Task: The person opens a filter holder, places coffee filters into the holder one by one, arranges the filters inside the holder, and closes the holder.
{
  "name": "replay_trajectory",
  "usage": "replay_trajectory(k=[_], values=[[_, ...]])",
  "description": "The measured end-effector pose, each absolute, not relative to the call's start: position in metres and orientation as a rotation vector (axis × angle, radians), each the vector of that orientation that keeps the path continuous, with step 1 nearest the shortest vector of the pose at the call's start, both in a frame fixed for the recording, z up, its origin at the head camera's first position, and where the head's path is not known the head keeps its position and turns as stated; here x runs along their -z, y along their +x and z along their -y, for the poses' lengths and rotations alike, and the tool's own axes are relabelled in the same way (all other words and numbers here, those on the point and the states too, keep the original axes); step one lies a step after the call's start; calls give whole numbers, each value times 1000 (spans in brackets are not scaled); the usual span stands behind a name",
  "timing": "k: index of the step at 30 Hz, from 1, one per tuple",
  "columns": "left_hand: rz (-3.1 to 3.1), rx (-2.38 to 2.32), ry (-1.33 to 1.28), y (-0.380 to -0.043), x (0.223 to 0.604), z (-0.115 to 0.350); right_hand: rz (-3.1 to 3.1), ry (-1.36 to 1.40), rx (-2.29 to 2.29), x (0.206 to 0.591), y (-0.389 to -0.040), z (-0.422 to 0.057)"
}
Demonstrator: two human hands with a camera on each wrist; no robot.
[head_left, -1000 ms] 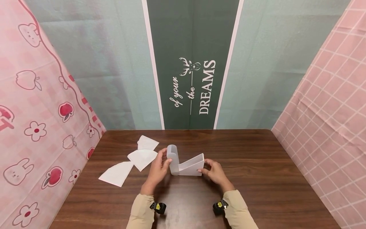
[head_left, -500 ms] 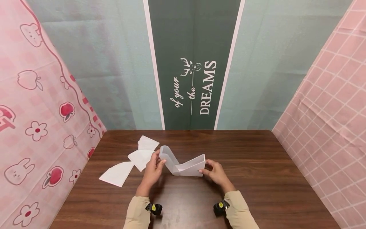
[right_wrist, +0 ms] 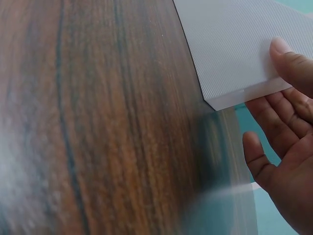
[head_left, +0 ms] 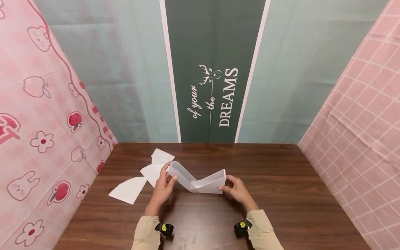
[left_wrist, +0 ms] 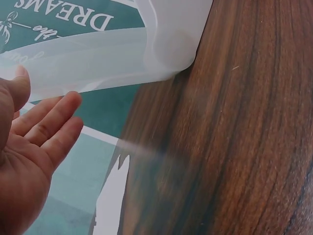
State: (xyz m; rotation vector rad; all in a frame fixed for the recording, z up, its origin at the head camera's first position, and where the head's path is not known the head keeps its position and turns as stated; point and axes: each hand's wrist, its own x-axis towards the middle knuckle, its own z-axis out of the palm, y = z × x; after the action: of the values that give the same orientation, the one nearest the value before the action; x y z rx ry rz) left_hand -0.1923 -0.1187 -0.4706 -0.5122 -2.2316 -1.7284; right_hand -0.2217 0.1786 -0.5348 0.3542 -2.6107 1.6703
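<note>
A hinged plastic case stands on the table in front of me, its translucent lid (head_left: 182, 176) swung out to the left and its white base (head_left: 210, 184) on the right. My left hand (head_left: 161, 188) holds the lid's free end between thumb and fingers; in the left wrist view the lid (left_wrist: 98, 61) slopes down to the rounded hinge. At the opposite end, my right hand (head_left: 238, 191) grips the base's upright end wall. The right wrist view shows that thumb on the finely ribbed side of the base (right_wrist: 230, 54), with fingers behind its end.
Left of the case lie several white fan-shaped paper filters (head_left: 128, 190), partly overlapping, the middle one partly behind my left hand. The dark wooden table (head_left: 275, 194) ends at a green printed backdrop (head_left: 209, 41), with pink curtains (head_left: 353, 97) at both sides.
My left hand has moved left and a little down, tilting the lid from near upright to a wide slant. The base and my right hand have stayed almost in place.
</note>
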Motion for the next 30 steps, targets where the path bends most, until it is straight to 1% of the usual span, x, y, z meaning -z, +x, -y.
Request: replay_trajectory(k=[9, 17, 20, 26, 30], values=[[2242, 1677, -541, -194, 475, 126, 2597, 383, -1741, 535, -223, -184], [2292, 1680, -479, -197, 479, 130, 2589, 398, -1734, 506, -211, -181], [2303, 1706, -465, -197, 478, 130, 2602, 378, -1692, 511, -215, -183], [2321, 1731, -433, -195, 478, 129, 2595, 357, -1679, 535, -226, -187], [2343, 1701, -422, -194, 475, 129, 2581, 365, -1690, 530, -224, -186]])
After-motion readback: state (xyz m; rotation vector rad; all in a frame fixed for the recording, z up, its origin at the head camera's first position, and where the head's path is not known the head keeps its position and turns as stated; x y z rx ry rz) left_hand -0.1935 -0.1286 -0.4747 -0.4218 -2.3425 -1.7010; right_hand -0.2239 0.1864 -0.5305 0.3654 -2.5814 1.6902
